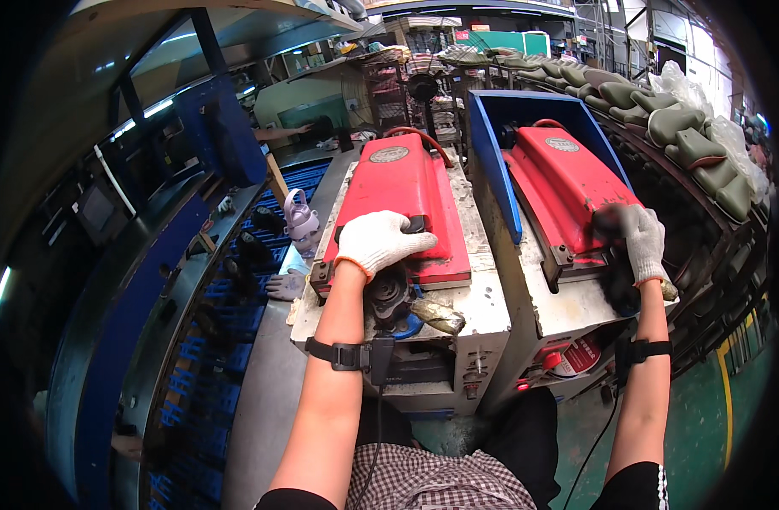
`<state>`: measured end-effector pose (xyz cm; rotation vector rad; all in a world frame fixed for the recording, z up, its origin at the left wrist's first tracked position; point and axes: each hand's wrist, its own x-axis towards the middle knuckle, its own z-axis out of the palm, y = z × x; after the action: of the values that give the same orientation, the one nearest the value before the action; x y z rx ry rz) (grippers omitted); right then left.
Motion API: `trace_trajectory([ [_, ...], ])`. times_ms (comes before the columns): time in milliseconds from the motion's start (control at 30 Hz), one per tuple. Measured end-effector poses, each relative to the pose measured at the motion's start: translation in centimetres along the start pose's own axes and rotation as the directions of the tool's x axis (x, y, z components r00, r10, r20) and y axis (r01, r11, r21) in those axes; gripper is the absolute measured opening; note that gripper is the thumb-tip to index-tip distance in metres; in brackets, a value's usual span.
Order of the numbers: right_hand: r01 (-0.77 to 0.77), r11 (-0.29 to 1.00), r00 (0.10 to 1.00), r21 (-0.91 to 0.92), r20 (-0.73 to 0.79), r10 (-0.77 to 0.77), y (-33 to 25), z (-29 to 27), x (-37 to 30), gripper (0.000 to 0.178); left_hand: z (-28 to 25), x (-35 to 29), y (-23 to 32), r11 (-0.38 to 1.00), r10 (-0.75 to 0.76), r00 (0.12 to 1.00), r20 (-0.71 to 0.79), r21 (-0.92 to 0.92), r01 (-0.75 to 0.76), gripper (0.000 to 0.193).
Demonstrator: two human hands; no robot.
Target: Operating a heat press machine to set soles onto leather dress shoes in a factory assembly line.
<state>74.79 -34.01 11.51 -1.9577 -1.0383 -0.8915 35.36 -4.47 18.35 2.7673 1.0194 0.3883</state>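
Head view, and here's my left hand (383, 240) mid-frame, gloved, half curled over the near end of the left cover (391, 191), a black handle (417, 224) by the fingers; whether they've closed on it, I can't tell. Right of centre, my right hand (644, 240) bends at a blurred knob (608, 221) on the right cover (568, 180), its hold unclear. Purple bottle (299, 223) left of centre!

**Surroundings: items noted**

Left: a lavender container (302, 224) stands upright on the grey worktop (262, 399); a grey glove (283, 286) lies nearer. Right: olive-green moulded pieces (677, 124) in a row, clear plastic (683, 86) beside them; yellow line (728, 399) on green floor (697, 433).
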Motion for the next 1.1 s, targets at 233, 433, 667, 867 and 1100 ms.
trace_trajectory([
  [233,-0.001,1.000,1.000,-0.013,0.009,0.001,0.19,0.20,0.00,0.023,0.01,-0.06,-0.04,1.000,-0.005,1.000,-0.006,0.004,0.005,0.064],
  [433,-0.008,1.000,1.000,-0.003,0.004,0.008,0.00,0.17,0.02,0.022,0.08,-0.04,-0.16,1.000,-0.004,1.000,-0.009,0.016,0.004,0.064],
  [667,0.009,1.000,1.000,0.003,-0.008,-0.009,0.54,0.26,0.02,0.022,0.01,-0.15,0.21,1.000,-0.011,1.000,-0.011,0.019,0.011,0.064],
  [867,0.001,1.000,1.000,0.008,-0.003,-0.001,-0.08,0.21,0.07,0.023,0.21,0.01,-0.25,1.000,-0.018,1.000,-0.012,0.010,0.018,0.063],
  [1100,0.000,1.000,1.000,0.028,0.000,0.000,0.33,0.14,-0.03,0.022,0.16,-0.02,-0.05,1.000,-0.018,1.000,-0.013,0.014,0.018,0.062],
])
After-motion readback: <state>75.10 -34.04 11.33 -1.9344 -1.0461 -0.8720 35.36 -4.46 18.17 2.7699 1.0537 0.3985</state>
